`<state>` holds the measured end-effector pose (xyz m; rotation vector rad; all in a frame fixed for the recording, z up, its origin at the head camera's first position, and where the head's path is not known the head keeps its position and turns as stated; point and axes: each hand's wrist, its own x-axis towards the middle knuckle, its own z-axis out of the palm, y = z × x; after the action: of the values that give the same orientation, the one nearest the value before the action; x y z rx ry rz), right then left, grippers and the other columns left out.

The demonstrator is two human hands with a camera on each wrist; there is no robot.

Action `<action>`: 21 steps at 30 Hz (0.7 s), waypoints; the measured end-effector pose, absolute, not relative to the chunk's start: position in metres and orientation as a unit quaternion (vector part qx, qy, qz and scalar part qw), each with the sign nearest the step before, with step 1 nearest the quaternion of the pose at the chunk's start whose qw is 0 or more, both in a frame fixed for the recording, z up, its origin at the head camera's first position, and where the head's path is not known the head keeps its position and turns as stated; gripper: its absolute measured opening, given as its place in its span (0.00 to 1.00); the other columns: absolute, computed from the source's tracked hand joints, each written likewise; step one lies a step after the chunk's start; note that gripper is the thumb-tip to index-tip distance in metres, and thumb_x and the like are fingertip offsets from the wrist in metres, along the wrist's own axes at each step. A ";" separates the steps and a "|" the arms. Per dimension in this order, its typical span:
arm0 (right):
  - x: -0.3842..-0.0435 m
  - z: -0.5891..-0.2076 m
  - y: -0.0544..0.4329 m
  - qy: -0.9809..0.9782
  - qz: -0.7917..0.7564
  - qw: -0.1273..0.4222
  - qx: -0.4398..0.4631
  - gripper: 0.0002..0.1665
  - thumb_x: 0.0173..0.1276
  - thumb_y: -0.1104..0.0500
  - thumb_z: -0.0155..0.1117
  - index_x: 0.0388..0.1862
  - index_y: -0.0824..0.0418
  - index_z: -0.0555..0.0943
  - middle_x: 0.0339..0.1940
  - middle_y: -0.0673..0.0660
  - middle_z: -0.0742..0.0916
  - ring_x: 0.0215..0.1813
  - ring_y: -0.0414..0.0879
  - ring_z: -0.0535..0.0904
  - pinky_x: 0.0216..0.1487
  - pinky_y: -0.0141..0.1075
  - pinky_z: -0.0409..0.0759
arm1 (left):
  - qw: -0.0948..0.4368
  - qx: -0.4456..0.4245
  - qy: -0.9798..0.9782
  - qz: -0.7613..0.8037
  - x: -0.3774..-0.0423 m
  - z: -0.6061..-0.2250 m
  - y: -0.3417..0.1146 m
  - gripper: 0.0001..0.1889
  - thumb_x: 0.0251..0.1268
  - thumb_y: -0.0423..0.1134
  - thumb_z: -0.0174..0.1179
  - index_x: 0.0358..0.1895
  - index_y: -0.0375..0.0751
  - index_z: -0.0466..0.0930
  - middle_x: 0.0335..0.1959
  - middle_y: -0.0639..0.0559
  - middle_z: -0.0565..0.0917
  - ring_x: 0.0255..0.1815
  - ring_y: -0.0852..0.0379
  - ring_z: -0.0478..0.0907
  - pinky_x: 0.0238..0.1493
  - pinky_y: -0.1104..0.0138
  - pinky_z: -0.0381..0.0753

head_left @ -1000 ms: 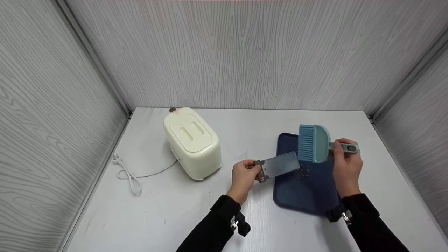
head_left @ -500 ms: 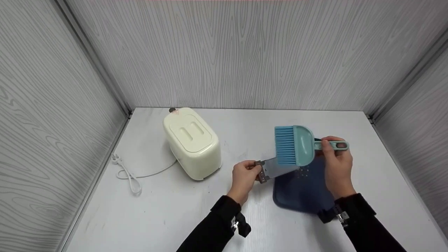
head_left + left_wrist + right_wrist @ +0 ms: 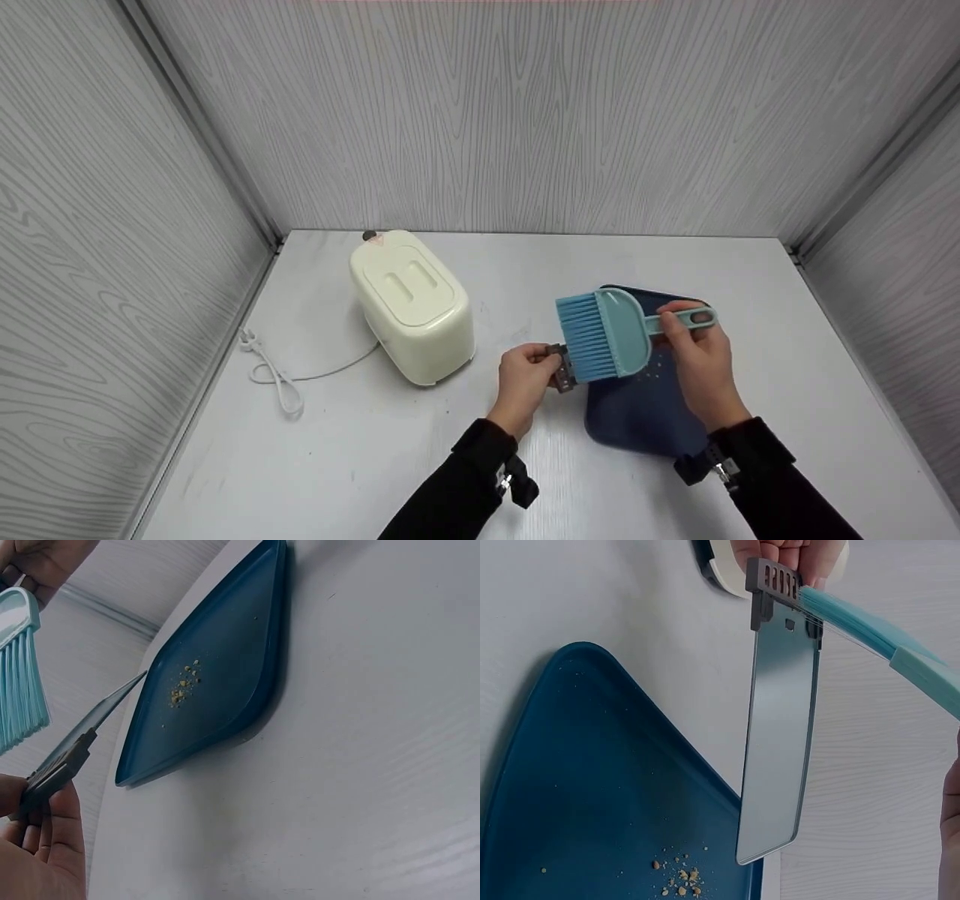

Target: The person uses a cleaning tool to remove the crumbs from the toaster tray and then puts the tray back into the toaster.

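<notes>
My left hand (image 3: 521,386) pinches the grey slotted end of a crumb tray (image 3: 778,735), a flat, shiny metal plate. The plate slants down over the edge of a dark blue tray (image 3: 641,424). In my right hand (image 3: 705,371) is a light blue brush (image 3: 626,334), gripped by its looped handle. Its bristles (image 3: 847,615) lie at the plate's grey end in the right wrist view. From the head view the brush hides most of the plate. Tan crumbs (image 3: 184,686) lie scattered on the blue tray below.
A cream toaster (image 3: 412,307) with a lid on top stands to the left of my hands. Its white cord (image 3: 330,372) runs left to a plug (image 3: 249,341). Wood-grain panels (image 3: 480,112) wall in the white table (image 3: 375,465) at the back and sides.
The brush in my right hand has moved left, from beyond the plate's far end across it to the grey end, and tilted slightly. My left hand and the plate stay nearly still.
</notes>
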<state>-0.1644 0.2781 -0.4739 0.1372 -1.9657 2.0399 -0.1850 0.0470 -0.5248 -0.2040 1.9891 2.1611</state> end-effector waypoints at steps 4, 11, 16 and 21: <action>-0.164 -0.477 0.277 -0.690 0.708 0.142 0.051 0.17 0.81 0.59 0.57 0.56 0.73 0.73 0.41 0.59 0.84 0.40 0.46 0.84 0.42 0.34 0.85 | 0.097 -0.068 0.666 0.736 -0.185 -0.525 0.047 0.09 0.69 0.30 0.63 0.48 0.31 0.86 0.35 0.46 0.86 0.31 0.58 0.83 0.34 0.67 0.86; -0.165 -0.483 0.278 -0.691 0.708 0.134 0.051 0.16 0.82 0.61 0.56 0.56 0.74 0.73 0.41 0.59 0.84 0.40 0.45 0.83 0.41 0.34 0.85 | 0.098 -0.066 0.660 0.742 -0.185 -0.524 0.046 0.09 0.70 0.30 0.63 0.48 0.30 0.86 0.36 0.45 0.86 0.31 0.57 0.83 0.34 0.67 0.86; -0.166 -0.488 0.279 -0.697 0.705 0.126 0.035 0.16 0.81 0.60 0.58 0.56 0.72 0.73 0.41 0.58 0.84 0.41 0.45 0.83 0.43 0.35 0.85 | 0.097 -0.066 0.660 0.742 -0.184 -0.523 0.046 0.09 0.70 0.31 0.63 0.48 0.31 0.86 0.36 0.46 0.85 0.32 0.57 0.83 0.34 0.67 0.86; -0.168 -0.491 0.282 -0.720 0.682 0.127 0.019 0.16 0.81 0.58 0.59 0.56 0.70 0.74 0.41 0.57 0.84 0.40 0.45 0.83 0.42 0.35 0.85 | 0.097 -0.069 0.660 0.741 -0.185 -0.523 0.046 0.09 0.69 0.30 0.63 0.48 0.31 0.86 0.35 0.46 0.85 0.32 0.57 0.83 0.34 0.67 0.86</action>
<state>-0.1679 0.2824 -0.4907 0.0558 -2.0964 1.9853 -0.1847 0.0461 -0.5229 -0.2047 1.9550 2.1948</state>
